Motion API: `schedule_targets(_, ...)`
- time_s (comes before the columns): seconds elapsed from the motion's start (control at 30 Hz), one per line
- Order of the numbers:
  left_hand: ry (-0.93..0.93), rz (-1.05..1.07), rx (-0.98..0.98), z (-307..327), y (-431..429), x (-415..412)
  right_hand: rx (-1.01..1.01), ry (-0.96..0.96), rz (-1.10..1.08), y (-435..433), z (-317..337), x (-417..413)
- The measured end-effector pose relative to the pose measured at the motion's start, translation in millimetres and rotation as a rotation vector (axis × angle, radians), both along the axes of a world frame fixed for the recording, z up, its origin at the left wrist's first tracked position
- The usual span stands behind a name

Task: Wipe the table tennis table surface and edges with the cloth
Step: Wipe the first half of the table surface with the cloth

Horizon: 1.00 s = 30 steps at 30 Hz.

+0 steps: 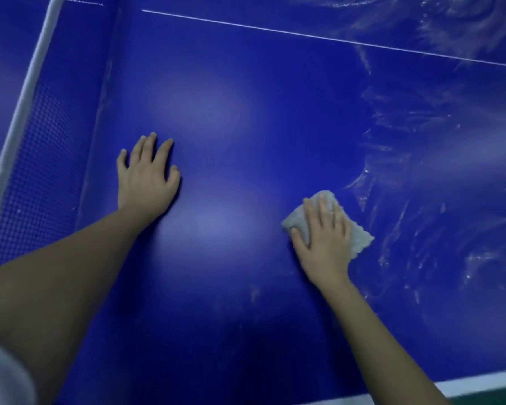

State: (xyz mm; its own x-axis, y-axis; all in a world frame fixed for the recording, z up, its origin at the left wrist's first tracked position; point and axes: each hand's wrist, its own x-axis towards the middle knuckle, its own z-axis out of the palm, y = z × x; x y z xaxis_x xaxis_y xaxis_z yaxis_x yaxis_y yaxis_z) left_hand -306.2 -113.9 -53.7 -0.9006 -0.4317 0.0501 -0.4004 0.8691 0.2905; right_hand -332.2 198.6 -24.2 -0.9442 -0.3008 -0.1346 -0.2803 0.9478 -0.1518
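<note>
R hand (323,244) flat on cloth (360,238), fingers straight, pressing; L hand (146,176) splayed empty, nearer net (41,171); streaks (421,171) lie beyond cloth, away from net.

The right hand (324,238) covers most of the cloth (360,239).

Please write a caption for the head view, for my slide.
The right hand presses a cloth on the blue table tennis table; left hand rests flat near the net.

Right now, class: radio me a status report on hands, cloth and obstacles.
Left hand flat on table, holding nothing. Right hand pressing cloth down. Net at far left, apart from cloth.
</note>
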Motion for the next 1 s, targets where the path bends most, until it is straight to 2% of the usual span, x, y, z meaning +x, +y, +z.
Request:
schedule_targets(0.07, -0.004, -0.007, 0.002, 1.1, -0.7, 0.1, -0.025, -0.028, 0.204, -19.3, 2.0, 45.6)
schedule_targets(0.17, -0.018, -0.012, 0.006, 1.4, -1.4, 0.4, -0.040, -0.058, 0.632, -43.2, 2.2, 110.6)
schedule_targets(0.2, -0.017, -0.015, 0.007, 1.3, -1.4, 0.4, -0.017, -0.071, 0.687, -44.4, 3.9, 117.6)
schedule_targets(0.23, -0.017, -0.019, 0.008, 1.0, -1.4, 0.3, -0.008, -0.054, 0.672, -41.4, 4.9, 115.8)
schedule_targets(0.3, -0.016, -0.026, 0.008, 0.4, -1.5, 0.3, -0.017, 0.023, 0.470, -25.9, 5.2, 103.2)
schedule_targets(0.4, -0.020, -0.031, 0.005, 0.1, -1.8, 0.0, -0.002, -0.047, 0.060, 3.1, 13.4, 86.3)
schedule_targets(0.47, -0.024, -0.033, 0.000, -0.3, -1.5, -0.1, -0.026, -0.066, -0.050, -1.3, 14.1, 97.2)
schedule_targets(0.53, -0.029, -0.032, -0.003, 0.2, -1.6, -1.3, 0.009, -0.077, 0.085, -25.3, 12.3, 125.7)
schedule_targets(0.67, -0.036, -0.041, -0.001, 1.3, -0.8, 0.1, -0.012, -0.063, 0.569, -62.0, 4.6, 192.7)
schedule_targets(0.73, -0.043, -0.046, -0.003, 1.7, -1.3, 0.2, -0.001, -0.077, 0.616, -46.2, 3.1, 197.3)
schedule_targets(0.8, -0.042, -0.052, -0.002, 1.1, -1.9, 0.0, 0.032, -0.049, 0.457, -14.6, 1.3, 185.7)
schedule_targets(0.93, -0.047, -0.064, -0.001, -0.5, -3.2, -0.4, -0.121, -0.064, -0.202, 51.1, 6.6, 165.0)
schedule_targets(1.0, -0.043, -0.066, 0.001, -0.3, -3.4, -0.8, -0.109, -0.048, -0.307, 47.3, 4.2, 174.4)
